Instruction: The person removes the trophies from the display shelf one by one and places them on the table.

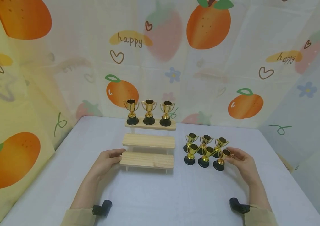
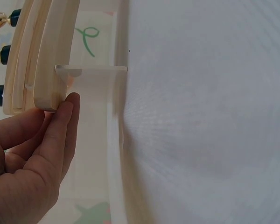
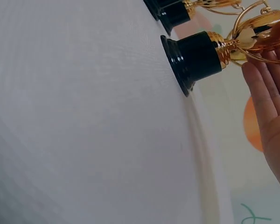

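A three-tier wooden display stand (image 1: 147,160) has pale boards on clear supports. My left hand (image 1: 107,161) is at the left end of its lowest board. In the left wrist view the thumb and fingers (image 2: 60,119) pinch that board end. On the right, several small gold trophies with black bases stand in two rows. My right hand (image 1: 242,161) holds the front-right trophy (image 1: 220,160) by its cup and handle. In the right wrist view its black base (image 3: 196,58) is close over the white cloth, and part of the hand is cut off by the frame.
Three gold trophies (image 1: 149,112) stand in a row on the top board (image 1: 140,125). A white cloth (image 1: 154,197) covers the table. Behind and beside it hang fruit-printed curtains (image 1: 160,72). Other trophies (image 1: 193,154) stand close to the held one.
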The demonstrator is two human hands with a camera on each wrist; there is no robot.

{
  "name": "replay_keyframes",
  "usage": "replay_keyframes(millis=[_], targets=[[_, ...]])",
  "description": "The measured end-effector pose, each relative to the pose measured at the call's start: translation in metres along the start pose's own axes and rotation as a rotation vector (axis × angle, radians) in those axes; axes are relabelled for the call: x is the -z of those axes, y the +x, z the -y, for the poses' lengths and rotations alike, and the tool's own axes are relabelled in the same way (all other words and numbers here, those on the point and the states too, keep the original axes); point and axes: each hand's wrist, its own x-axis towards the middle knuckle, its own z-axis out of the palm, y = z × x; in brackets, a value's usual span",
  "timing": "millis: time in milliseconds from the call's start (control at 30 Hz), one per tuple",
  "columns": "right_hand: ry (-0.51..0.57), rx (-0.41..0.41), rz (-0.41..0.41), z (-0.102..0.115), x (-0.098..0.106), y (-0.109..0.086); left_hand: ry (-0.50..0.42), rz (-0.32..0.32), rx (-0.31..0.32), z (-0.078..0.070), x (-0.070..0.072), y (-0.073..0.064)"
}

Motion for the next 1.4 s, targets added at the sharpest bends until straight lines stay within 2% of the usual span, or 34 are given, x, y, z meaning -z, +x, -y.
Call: replay_keyframes(millis=[267, 600, 767, 900, 1133, 1400], targets=[[0.128, 0.098, -0.031, 0.015, 0.003, 0.004, -0.003, 0.006, -0.01, 0.001, 0.0, 0.001], [0.041, 0.049, -0.168, 0.042, -0.003, 0.01, -0.012, 0.012, -0.011, 0.002, 0.001, 0.0], [0.18, 0.145, -0.196, 0.058, -0.013, 0.016, -0.014, 0.013, -0.012, 0.002, 0.001, 0.001], [0.249, 0.214, -0.166, 0.072, -0.024, 0.02, -0.004, 0.015, -0.016, 0.002, 0.002, 0.001], [0.247, 0.294, -0.057, 0.094, -0.047, 0.027, 0.017, 0.011, -0.016, 0.0, 0.002, -0.001], [0.203, 0.289, 0.014, 0.109, -0.076, 0.042, 0.012, 0.019, -0.021, 0.0, 0.002, -0.001]])
